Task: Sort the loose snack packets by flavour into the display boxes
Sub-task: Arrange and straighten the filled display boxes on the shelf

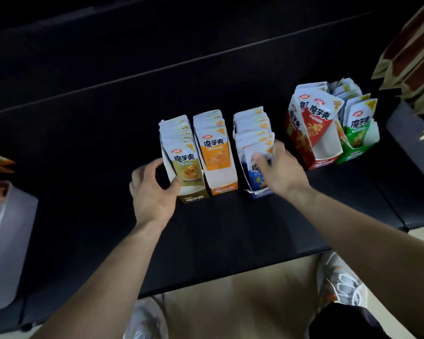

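Head view: five display boxes stand in a row on the dark table (206,241), from left to right the olive box (194,197), orange box (224,190), blue box (256,193), red box (324,162) and green box (353,154). Each runs lengthwise from near to far. The packets inside stand upright in file, white tops up, faces toward the near side, printed "魔芋爽"; the small red logo above is unreadable. The front red packet (321,118) leans sideways.

The left hand (152,192) grips the olive box's near left corner, thumb on its front. Well apart from it, the right hand (279,170) curls its fingers over the top of the nearest blue packet (255,168) in the blue box.
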The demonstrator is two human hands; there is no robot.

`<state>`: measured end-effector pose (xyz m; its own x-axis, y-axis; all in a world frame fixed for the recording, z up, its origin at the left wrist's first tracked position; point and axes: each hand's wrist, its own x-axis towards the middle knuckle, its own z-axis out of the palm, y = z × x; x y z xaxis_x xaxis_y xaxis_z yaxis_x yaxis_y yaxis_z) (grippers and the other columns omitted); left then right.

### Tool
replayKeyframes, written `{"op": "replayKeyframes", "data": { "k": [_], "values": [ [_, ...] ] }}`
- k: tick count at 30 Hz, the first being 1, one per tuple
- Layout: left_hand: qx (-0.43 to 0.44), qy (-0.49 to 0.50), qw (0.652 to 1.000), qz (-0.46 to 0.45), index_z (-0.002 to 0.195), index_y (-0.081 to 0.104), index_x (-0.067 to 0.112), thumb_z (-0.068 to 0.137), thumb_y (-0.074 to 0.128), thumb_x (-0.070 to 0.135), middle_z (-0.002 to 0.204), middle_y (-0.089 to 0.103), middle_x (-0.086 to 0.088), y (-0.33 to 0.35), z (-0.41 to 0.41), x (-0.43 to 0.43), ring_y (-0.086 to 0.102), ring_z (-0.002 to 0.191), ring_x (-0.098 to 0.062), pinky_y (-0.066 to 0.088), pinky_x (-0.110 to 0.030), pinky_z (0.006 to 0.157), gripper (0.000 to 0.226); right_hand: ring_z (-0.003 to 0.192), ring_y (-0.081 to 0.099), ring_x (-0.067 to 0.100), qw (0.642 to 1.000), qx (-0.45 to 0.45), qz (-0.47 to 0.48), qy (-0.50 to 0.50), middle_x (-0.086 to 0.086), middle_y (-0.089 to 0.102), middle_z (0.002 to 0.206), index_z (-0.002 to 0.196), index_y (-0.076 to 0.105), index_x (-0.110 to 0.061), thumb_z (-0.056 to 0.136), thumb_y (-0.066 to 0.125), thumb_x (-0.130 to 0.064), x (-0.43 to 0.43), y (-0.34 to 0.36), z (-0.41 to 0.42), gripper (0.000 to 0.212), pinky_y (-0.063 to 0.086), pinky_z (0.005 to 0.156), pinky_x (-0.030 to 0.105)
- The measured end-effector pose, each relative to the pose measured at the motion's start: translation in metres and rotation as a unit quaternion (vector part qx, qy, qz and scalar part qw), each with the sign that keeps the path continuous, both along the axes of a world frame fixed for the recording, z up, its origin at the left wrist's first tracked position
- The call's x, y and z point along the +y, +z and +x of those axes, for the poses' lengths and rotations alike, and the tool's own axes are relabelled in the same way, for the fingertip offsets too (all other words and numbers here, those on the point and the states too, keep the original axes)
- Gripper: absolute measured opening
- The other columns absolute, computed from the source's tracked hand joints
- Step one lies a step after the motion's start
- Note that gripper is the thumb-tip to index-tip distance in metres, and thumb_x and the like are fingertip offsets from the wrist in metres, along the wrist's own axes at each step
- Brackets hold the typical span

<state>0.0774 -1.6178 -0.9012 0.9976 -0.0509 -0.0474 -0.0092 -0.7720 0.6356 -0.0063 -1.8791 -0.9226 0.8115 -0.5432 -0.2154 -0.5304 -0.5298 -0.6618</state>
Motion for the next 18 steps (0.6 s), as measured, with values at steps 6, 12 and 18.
{"op": "replayKeyframes", "data": {
  "k": [6,12,18],
  "values": [
    [0.061,-0.012,0.995,-0.072,0.149,0.034,0.038,0.089,0.072,0.032,0.148,0.047,0.01,-0.012,0.019,-0.005,0.053,0.129,-0.017,0.049,-0.042,0.104,0.072,0.105,0.059,0.033,1.0,0.016,0.017,0.01,0.012,0.056,0.119,0.119,0.041,-0.009,0.098,0.043,-0.057,0.004,0.003,0.052,0.053,0.048,0.08,0.042],
    [0.084,-0.018,0.992,-0.096,0.148,0.032,0.039,0.088,0.074,0.031,0.145,0.052,0.01,-0.009,0.014,-0.021,0.059,0.121,-0.017,0.049,-0.034,0.098,0.073,0.102,0.062,0.027,1.0,0.001,0.03,-0.001,0.004,0.061,0.116,0.121,0.045,-0.017,0.092,0.044,-0.067,0.004,-0.001,0.045,0.057,0.055,0.084,0.05],
    [0.124,-0.032,0.986,-0.107,0.15,0.029,0.037,0.088,0.076,0.03,0.147,0.05,0.01,0.001,0.012,-0.02,0.057,0.125,-0.018,0.044,-0.036,0.102,0.079,0.104,0.066,0.021,0.985,0.004,0.171,-0.015,-0.002,0.062,0.128,0.146,0.034,-0.029,0.092,0.053,-0.062,-0.008,0.007,0.026,0.065,0.058,0.087,0.048]
  ]
}}
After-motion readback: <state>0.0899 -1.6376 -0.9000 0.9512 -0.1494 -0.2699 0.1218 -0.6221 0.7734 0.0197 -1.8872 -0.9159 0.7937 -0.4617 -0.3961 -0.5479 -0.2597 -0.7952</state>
